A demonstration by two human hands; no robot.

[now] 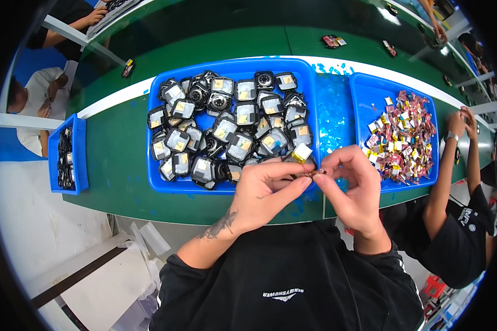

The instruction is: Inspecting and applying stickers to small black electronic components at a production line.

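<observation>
My left hand [262, 193] is closed in a pinch on a small electronic assembly. Its silver and yellow battery [300, 153] sticks up above the fingers, and most of its thin board is hidden. At the assembly's right end, the thumb and index finger of my right hand [352, 190] pinch a small dark part. Both hands are over the near right edge of a large blue tray [152, 149], piled with black square watch cases [224, 129]. On the right, a second blue tray [435, 138] holds a heap of small red circuit boards with batteries [406, 140].
Blue film scraps [334, 118] lie between the trays. A smaller blue bin [82, 160] of dark cases stands at the left. Beyond a white strip runs a green belt [281, 44] with scattered boards [333, 41]. Co-workers sit left and right; one person's arm [444, 154] is beside the right tray.
</observation>
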